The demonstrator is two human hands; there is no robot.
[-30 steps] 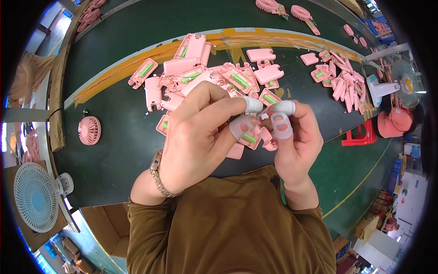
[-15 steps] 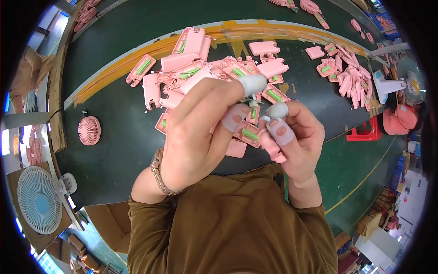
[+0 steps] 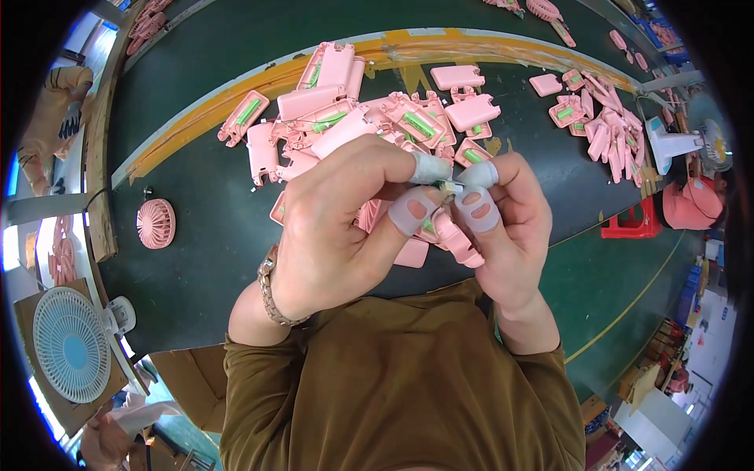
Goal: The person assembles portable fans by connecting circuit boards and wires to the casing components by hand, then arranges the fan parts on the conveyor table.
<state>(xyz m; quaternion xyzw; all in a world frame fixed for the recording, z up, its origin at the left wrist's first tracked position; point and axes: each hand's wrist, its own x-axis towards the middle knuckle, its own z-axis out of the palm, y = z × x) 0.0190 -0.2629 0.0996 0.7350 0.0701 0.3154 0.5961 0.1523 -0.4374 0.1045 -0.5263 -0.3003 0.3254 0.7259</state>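
Pink plastic part [image 3: 454,239] is sitting pinched between both your hands, held above the bench [image 3: 196,196] close to your chest. Your left hand [image 3: 338,228] & right hand [image 3: 506,228], fingertips in rubber cots, are clamping it together. Behind: pile of pink housings [image 3: 369,118] w/ green cells, small pink fan [image 3: 155,223] off left.

Olive-brown sleeves are pushed up to the elbows. The left hand [image 3: 338,235] has a metal link bracelet [image 3: 271,294] at its wrist. Both it and the right hand [image 3: 506,228] wear translucent grey rubber finger cots [image 3: 412,210] — on thumbs and forefingers only.
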